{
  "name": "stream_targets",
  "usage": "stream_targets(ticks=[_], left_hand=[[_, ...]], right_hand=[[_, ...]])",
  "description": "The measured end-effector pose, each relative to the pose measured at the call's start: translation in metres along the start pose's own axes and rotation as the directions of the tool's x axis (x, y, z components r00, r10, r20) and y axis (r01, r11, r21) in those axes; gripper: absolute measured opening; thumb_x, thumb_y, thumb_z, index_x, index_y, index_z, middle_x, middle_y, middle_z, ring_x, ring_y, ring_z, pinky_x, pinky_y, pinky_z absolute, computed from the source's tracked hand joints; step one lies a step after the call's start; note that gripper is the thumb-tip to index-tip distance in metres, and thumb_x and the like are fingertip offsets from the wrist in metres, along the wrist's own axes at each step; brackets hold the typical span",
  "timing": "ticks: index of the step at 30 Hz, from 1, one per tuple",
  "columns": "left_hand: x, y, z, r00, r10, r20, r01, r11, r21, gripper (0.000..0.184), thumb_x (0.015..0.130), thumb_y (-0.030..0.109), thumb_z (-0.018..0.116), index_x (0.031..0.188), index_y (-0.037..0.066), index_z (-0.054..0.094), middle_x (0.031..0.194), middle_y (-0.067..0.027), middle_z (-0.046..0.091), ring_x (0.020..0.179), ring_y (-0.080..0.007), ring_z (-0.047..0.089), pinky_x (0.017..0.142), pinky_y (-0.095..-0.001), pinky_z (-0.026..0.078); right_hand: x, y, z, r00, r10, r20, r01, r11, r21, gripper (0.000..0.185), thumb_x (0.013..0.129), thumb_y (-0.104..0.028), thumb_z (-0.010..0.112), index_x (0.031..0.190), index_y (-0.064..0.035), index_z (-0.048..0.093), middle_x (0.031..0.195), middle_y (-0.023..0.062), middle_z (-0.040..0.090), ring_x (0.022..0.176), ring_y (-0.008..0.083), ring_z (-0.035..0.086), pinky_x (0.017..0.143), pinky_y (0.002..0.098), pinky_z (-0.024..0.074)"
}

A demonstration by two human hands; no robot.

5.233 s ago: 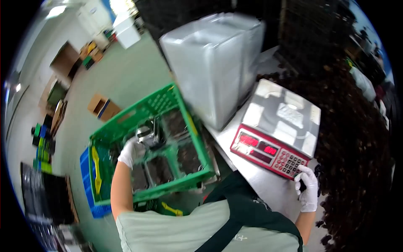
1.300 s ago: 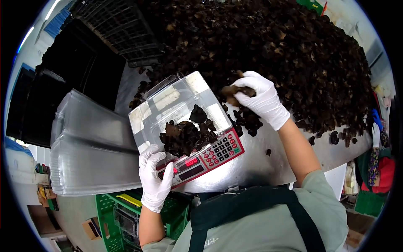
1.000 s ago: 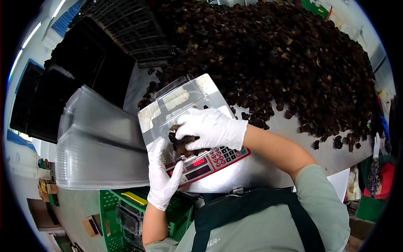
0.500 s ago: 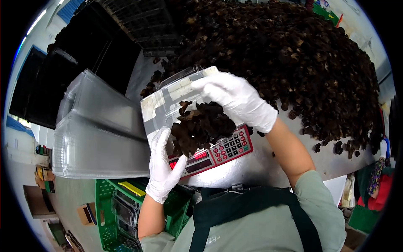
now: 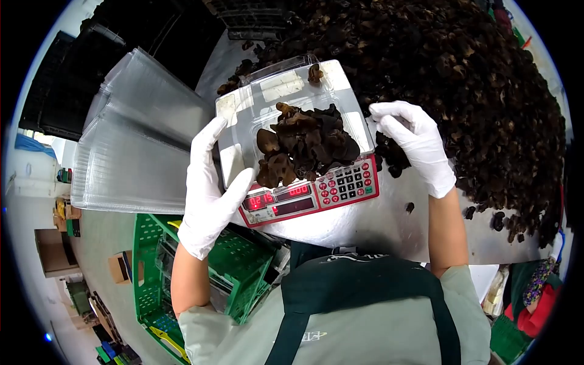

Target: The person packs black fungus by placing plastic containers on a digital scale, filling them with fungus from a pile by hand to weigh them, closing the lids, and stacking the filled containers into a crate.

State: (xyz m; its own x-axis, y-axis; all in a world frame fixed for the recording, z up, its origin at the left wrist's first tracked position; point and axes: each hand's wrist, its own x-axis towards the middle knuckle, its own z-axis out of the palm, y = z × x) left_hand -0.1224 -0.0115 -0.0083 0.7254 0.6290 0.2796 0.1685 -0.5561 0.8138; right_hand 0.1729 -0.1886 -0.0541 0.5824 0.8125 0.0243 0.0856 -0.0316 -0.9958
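Note:
Dark brown wood ear mushrooms (image 5: 310, 143) lie heaped in a clear plastic tray (image 5: 255, 112) on a digital scale (image 5: 283, 216) with a red-framed panel. Its lit red display (image 5: 261, 199) appears to read 0.215. My left hand (image 5: 210, 188), in a white glove, is open at the scale's left side, thumb and fingers apart beside the tray. My right hand (image 5: 420, 143), also gloved, is just right of the scale, near the large mushroom pile. Its fingers are bent, with the tips slightly apart and nothing visible between them. One small mushroom piece (image 5: 315, 73) rests near the scale's far edge.
A large wood ear pile (image 5: 462, 79) covers the back and right of the metal table (image 5: 395, 225). Nested clear plastic trays (image 5: 134, 164) stand to the left. Below the table edge is a green crate (image 5: 228, 261). Black crates (image 5: 255, 18) stand at the back.
My right hand has moved from above the tray to the right of the scale. My left hand has shifted left, away from the mushrooms. The camera view has shifted.

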Motion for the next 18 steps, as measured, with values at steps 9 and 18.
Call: stream_targets(ticks=[9,18], left_hand=[[0.034,-0.014,0.020,0.912,0.108,0.396,-0.301,0.832,0.466,0.092,0.079,0.029,0.083,0.157,0.007,0.038,0.158,-0.0247,0.040,0.148,-0.0421,0.036,0.125,-0.0455,0.029],[0.046,-0.011,0.016,0.942,0.004,0.336,-0.082,0.972,0.220,0.081,0.084,0.010,0.080,0.155,0.001,0.040,0.148,-0.0174,0.051,0.142,-0.0305,0.047,0.120,-0.0394,0.035]], right_hand=[[0.061,-0.019,0.027,0.970,-0.210,0.121,0.238,0.925,-0.297,0.030,0.096,-0.026,0.069,0.121,-0.0092,0.072,0.112,0.0088,0.072,0.099,0.0189,0.069,0.091,0.0319,0.0551],[0.136,-0.019,0.082,0.860,-0.231,0.455,0.489,0.117,-0.865,0.030,0.084,-0.018,0.071,0.114,-0.0207,0.078,0.106,0.0074,0.072,0.106,0.0261,0.064,0.100,0.0378,0.0468]])
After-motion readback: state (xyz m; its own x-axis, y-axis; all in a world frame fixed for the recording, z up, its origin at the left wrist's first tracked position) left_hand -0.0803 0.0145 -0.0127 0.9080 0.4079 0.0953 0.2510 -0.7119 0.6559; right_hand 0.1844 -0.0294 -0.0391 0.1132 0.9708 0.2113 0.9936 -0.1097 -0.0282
